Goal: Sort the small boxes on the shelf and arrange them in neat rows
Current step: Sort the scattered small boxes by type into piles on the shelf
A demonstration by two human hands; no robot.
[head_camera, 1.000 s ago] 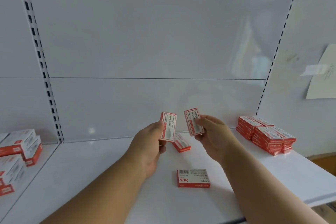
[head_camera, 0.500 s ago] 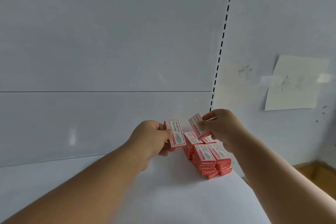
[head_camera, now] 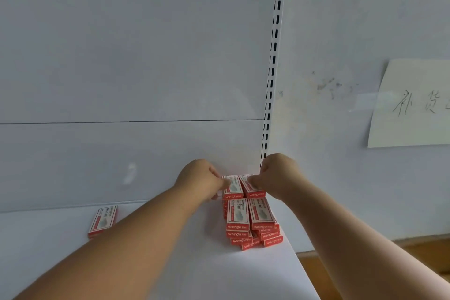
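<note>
Small red-and-white boxes are stacked in two side-by-side piles (head_camera: 252, 224) at the right end of the white shelf (head_camera: 194, 270), against the back panel. My left hand (head_camera: 199, 180) grips one box (head_camera: 235, 189) lying flat on top of the rear left pile. My right hand (head_camera: 275, 175) grips a second box (head_camera: 253, 191) beside it on the rear right pile. Both boxes touch the stacks below. One loose box (head_camera: 103, 220) lies flat on the shelf to the left.
A slotted upright rail (head_camera: 271, 75) runs up the back panel just behind the stacks. A paper note (head_camera: 414, 105) is taped to the wall at right. The shelf's right edge (head_camera: 304, 273) drops to a wooden floor.
Both hands moved forward and down, setting their boxes onto the rear stacks. The view has shifted right and closer to the piles.
</note>
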